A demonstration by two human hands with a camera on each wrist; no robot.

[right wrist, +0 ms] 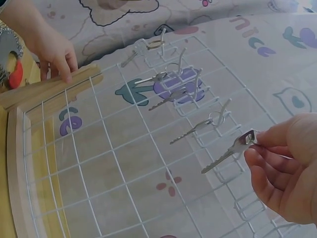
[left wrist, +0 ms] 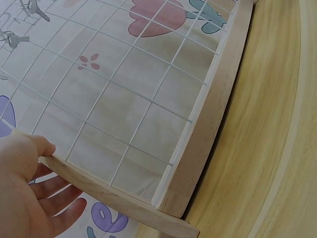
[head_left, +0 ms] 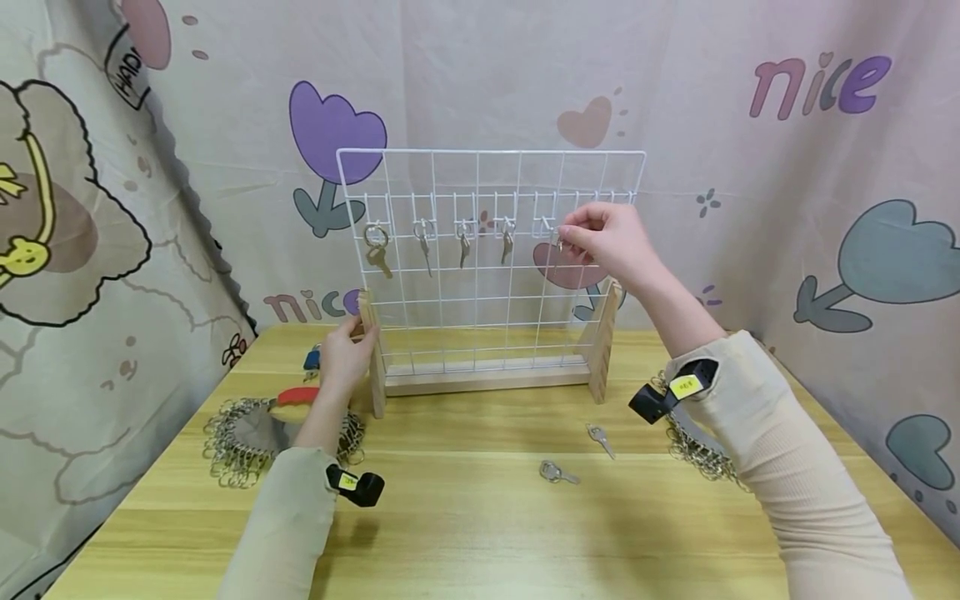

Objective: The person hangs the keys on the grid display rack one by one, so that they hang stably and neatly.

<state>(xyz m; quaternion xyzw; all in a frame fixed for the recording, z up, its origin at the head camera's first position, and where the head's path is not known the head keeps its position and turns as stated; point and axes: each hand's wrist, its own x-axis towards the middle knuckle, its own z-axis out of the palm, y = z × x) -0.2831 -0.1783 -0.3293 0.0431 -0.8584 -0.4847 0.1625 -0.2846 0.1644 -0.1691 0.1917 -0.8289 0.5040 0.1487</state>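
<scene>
A white wire grid rack stands upright in a wooden frame on the table. Several keys hang on its row of hooks; the leftmost key has a large ring. My right hand pinches a silver key by its head, right at the fifth hook. The key's blade points away from the hand, close against the grid. My left hand holds the rack's left wooden post, thumb on the front and fingers behind it.
Two loose keys lie on the wooden table in front of the rack. Heaps of metal rings sit at the left and at the right. Red and blue items lie near the left heap. Patterned cloth walls surround the table.
</scene>
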